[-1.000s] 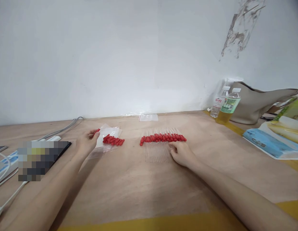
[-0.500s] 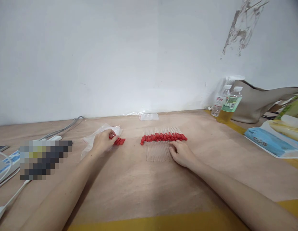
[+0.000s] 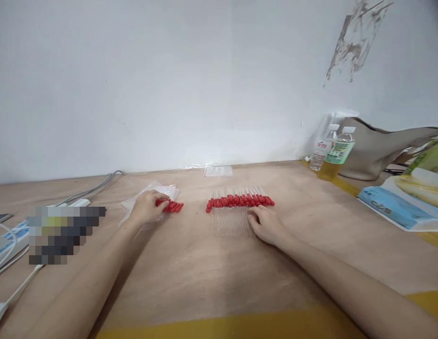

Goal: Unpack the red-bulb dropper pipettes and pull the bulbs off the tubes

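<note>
My left hand (image 3: 150, 205) is over a small pile of red, bulb-like pieces (image 3: 174, 207), beside and partly on clear plastic bags (image 3: 172, 190). Its thumb and index finger are apart, with red pieces showing between them; some pieces are hidden by the hand. To the right lies a row of thin, clear sticks or tubes (image 3: 230, 223), with a dense band of red pieces (image 3: 236, 201) across its middle. At the right end of that row rests my right hand (image 3: 267, 225), fingers curled and pressed together against the sticks. What it pinches is hidden.
A flat clear bag (image 3: 218, 171) lies by the wall. Two bottles (image 3: 337, 155) and a grey-brown bag (image 3: 360, 150) stand at the back right, near a blue tissue pack (image 3: 395, 207). Left are a power strip (image 3: 14, 242), cables (image 3: 99, 184) and a pixelated dark item (image 3: 65, 235).
My left hand has shifted slightly left, and its thumb and fingers have spread apart over the red pieces. My right hand has stayed at the row of sticks.
</note>
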`<action>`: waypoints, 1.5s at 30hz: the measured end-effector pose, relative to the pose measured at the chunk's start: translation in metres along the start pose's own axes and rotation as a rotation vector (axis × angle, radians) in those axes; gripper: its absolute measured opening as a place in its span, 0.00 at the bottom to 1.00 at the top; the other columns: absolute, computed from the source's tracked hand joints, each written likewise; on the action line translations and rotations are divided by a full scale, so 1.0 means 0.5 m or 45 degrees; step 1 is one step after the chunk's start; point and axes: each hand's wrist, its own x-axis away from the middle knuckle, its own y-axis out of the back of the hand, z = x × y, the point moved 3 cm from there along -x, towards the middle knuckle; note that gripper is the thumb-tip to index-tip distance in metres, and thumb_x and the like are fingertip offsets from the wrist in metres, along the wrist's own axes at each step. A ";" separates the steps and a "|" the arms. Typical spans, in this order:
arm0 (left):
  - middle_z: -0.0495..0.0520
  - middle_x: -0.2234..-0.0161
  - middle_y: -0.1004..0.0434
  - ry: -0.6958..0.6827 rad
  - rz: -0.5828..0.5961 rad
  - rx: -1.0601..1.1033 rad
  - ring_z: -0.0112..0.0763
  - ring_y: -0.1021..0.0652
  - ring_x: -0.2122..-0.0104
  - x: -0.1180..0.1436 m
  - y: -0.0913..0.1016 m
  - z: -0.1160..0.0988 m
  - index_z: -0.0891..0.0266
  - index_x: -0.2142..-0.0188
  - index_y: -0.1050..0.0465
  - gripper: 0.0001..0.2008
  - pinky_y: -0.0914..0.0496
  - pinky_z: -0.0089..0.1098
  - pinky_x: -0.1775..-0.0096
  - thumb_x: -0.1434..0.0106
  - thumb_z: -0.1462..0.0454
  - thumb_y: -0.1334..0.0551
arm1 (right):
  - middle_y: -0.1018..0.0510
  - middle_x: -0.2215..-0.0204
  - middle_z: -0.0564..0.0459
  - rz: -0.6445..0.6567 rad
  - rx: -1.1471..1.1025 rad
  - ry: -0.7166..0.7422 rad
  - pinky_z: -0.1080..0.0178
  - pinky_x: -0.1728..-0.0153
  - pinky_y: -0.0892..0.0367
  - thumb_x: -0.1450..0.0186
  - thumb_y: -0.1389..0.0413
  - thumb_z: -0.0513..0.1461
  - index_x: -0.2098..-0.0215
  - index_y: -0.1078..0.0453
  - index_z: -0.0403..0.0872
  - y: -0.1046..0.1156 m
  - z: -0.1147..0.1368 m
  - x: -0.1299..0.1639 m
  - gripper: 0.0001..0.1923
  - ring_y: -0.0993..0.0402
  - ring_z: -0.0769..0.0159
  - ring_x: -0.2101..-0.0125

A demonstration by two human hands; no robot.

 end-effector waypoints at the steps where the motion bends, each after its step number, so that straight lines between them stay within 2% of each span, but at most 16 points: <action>1: 0.53 0.66 0.27 -0.007 -0.009 -0.008 0.38 0.28 0.65 0.000 -0.001 0.003 0.55 0.65 0.25 0.16 0.36 0.33 0.64 0.45 0.54 0.47 | 0.27 0.67 0.48 -0.001 0.006 -0.001 0.65 0.63 0.43 0.39 0.55 0.36 0.62 0.31 0.43 0.000 0.000 0.000 0.12 0.32 0.64 0.65; 6: 0.55 0.64 0.28 -0.074 -0.015 0.025 0.38 0.29 0.62 -0.003 -0.014 0.011 0.57 0.66 0.25 0.17 0.37 0.35 0.59 0.43 0.55 0.50 | 0.28 0.68 0.47 -0.013 0.017 -0.051 0.65 0.65 0.42 0.41 0.54 0.35 0.62 0.32 0.42 -0.003 -0.002 -0.003 0.12 0.32 0.64 0.66; 11: 0.55 0.65 0.27 -0.140 0.046 0.161 0.36 0.28 0.63 -0.004 -0.018 0.009 0.59 0.67 0.26 0.16 0.36 0.33 0.60 0.43 0.56 0.50 | 0.28 0.69 0.46 -0.004 0.071 -0.004 0.65 0.65 0.42 0.41 0.55 0.33 0.64 0.30 0.42 -0.007 -0.003 -0.003 0.13 0.32 0.63 0.66; 16: 0.55 0.63 0.28 -0.091 -0.131 0.152 0.37 0.30 0.60 -0.001 -0.007 -0.003 0.61 0.65 0.27 0.16 0.38 0.34 0.57 0.42 0.56 0.50 | 0.28 0.67 0.46 -0.015 0.014 -0.037 0.64 0.63 0.42 0.40 0.55 0.35 0.63 0.31 0.42 -0.008 -0.010 -0.005 0.12 0.32 0.63 0.64; 20: 0.54 0.65 0.28 -0.123 -0.267 0.149 0.36 0.30 0.61 0.015 -0.007 -0.066 0.60 0.69 0.28 0.13 0.39 0.35 0.56 0.42 0.58 0.48 | 0.27 0.66 0.47 -0.020 -0.040 -0.081 0.65 0.63 0.42 0.40 0.54 0.36 0.64 0.31 0.42 -0.007 -0.014 -0.008 0.11 0.32 0.65 0.65; 25: 0.54 0.67 0.29 -0.286 -0.247 0.160 0.38 0.31 0.61 0.039 -0.034 -0.189 0.59 0.69 0.30 0.13 0.41 0.38 0.57 0.43 0.53 0.45 | 0.26 0.66 0.47 -0.069 -0.077 -0.091 0.65 0.63 0.42 0.38 0.55 0.37 0.65 0.31 0.43 0.000 -0.015 -0.012 0.11 0.32 0.65 0.64; 29: 0.54 0.70 0.29 -0.243 -0.262 0.123 0.38 0.31 0.63 0.033 -0.062 -0.238 0.61 0.72 0.32 0.17 0.42 0.39 0.58 0.43 0.49 0.47 | 0.27 0.67 0.48 -0.100 -0.096 -0.105 0.65 0.63 0.42 0.37 0.57 0.37 0.66 0.31 0.44 0.004 -0.021 -0.015 0.13 0.32 0.65 0.64; 34: 0.55 0.72 0.28 -0.177 -0.256 0.073 0.38 0.30 0.66 0.017 -0.083 -0.251 0.61 0.76 0.32 0.17 0.43 0.38 0.62 0.39 0.55 0.51 | 0.27 0.68 0.50 -0.119 -0.119 -0.128 0.65 0.64 0.42 0.38 0.56 0.37 0.67 0.31 0.44 0.006 -0.029 -0.018 0.12 0.33 0.65 0.65; 40: 0.55 0.70 0.28 -0.074 -0.426 0.130 0.37 0.30 0.64 0.037 -0.070 -0.241 0.62 0.72 0.32 0.15 0.43 0.37 0.61 0.37 0.58 0.51 | 0.28 0.70 0.50 -0.238 -0.208 -0.121 0.64 0.65 0.40 0.39 0.55 0.38 0.68 0.32 0.44 0.008 -0.032 -0.018 0.11 0.33 0.65 0.67; 42: 0.55 0.68 0.28 -0.128 -0.437 0.172 0.36 0.31 0.63 0.060 -0.059 -0.235 0.62 0.69 0.31 0.13 0.42 0.36 0.61 0.37 0.59 0.51 | 0.29 0.69 0.48 -0.340 -0.251 -0.057 0.63 0.64 0.39 0.39 0.54 0.40 0.65 0.32 0.43 0.014 -0.028 -0.016 0.11 0.33 0.65 0.67; 45: 0.54 0.66 0.28 -0.355 -0.381 0.229 0.35 0.31 0.63 0.106 -0.042 -0.234 0.61 0.65 0.31 0.10 0.41 0.35 0.61 0.38 0.60 0.49 | 0.32 0.63 0.45 -0.526 -0.261 0.183 0.60 0.60 0.40 0.40 0.51 0.44 0.57 0.34 0.43 0.029 -0.006 -0.004 0.16 0.35 0.62 0.62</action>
